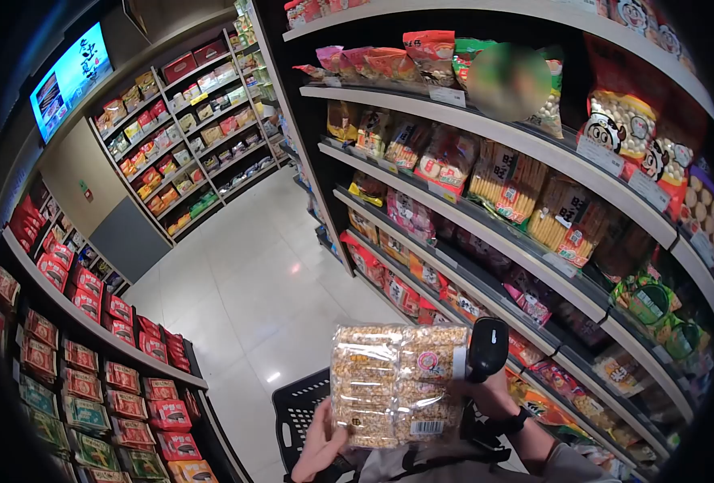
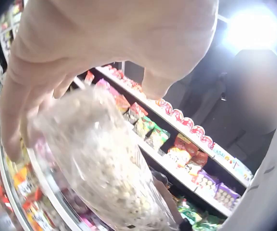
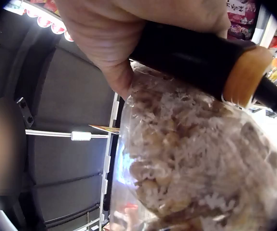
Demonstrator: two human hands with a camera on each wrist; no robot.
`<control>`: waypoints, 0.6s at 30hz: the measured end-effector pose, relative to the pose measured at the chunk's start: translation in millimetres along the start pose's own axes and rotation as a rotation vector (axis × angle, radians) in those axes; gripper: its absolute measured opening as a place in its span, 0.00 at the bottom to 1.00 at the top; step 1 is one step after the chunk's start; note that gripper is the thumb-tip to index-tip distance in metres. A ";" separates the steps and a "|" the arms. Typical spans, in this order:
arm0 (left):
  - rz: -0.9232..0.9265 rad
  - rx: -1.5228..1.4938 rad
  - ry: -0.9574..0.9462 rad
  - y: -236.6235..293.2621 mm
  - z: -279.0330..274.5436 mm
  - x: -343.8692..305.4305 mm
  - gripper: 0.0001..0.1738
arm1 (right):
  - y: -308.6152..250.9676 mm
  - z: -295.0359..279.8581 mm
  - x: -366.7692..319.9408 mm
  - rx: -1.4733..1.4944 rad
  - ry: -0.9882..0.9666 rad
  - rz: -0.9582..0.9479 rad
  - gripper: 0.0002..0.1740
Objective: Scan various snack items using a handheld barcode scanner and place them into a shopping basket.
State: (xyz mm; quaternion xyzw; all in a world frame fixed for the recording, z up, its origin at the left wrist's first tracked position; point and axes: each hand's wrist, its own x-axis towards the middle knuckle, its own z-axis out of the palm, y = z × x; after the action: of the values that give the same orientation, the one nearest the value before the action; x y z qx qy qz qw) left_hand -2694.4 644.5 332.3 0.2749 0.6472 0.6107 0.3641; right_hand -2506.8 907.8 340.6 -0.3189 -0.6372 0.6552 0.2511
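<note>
One clear pack of puffed-grain bars [image 1: 393, 385] sits between 5 and 6 o'clock in my head view, held up in front of the person's body with its broad face toward me. I see the left hand [image 1: 322, 443] at the pack's 8 o'clock edge, thumb on the front and the other fingers going behind, so the film is gripped only along its border; I judge that this spares the crumbly-looking bars and leaves the printing uncovered. The barcode label [image 1: 428, 427] shows near the pack's 5 o'clock, face out, which suggests the pack is turned so for reading. At its 3 o'clock edge the right hand [image 1: 494, 398] has its fingers wrapped round what looks like a black barcode scanner [image 1: 488, 346], whose head rises at the pack's 2 o'clock. My right wrist view puts the thumb right at the film, so this hand probably steadies that edge too, though I cannot tell how firmly. Below and behind, at 7 o'clock, a black shopping basket [image 1: 279, 406] shows its slotted wall; my guess is that it hangs near the body to be within easy reach. Snack shelves [image 1: 469, 205] rise at 2 o'clock, their bags standing fronts outward, presumably for shoppers, and red packets [image 1: 123, 375] line the display at 8 o'clock.
</note>
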 end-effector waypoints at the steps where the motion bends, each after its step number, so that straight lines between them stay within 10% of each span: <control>1: -0.038 0.091 0.006 -0.2 7.3 3.3 0.36 | -2.1 0.3 -2.5 -0.010 0.000 -0.016 0.22; 5: -0.022 -0.074 0.160 -2.4 33.4 8.8 0.25 | -7.4 -10.4 -23.7 0.166 0.059 0.156 0.19; 7: 0.071 -0.046 0.142 -2.3 27.7 12.9 0.24 | 13.0 -8.7 -24.0 -0.158 0.061 -0.144 0.19; 13: 0.172 -0.050 0.277 9.6 16.7 14.3 0.24 | 20.7 -3.3 -56.6 -0.193 0.097 -0.178 0.20; 18: 0.240 -0.194 0.445 -13.2 3.2 26.4 0.22 | 11.7 -0.8 -96.3 -0.231 -0.123 0.057 0.20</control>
State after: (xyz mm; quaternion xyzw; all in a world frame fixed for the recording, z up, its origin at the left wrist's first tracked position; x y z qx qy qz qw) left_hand -2706.1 666.2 315.6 0.1725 0.6126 0.7540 0.1624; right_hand -2440.7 836.8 338.4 -0.3230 -0.7131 0.6027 0.1545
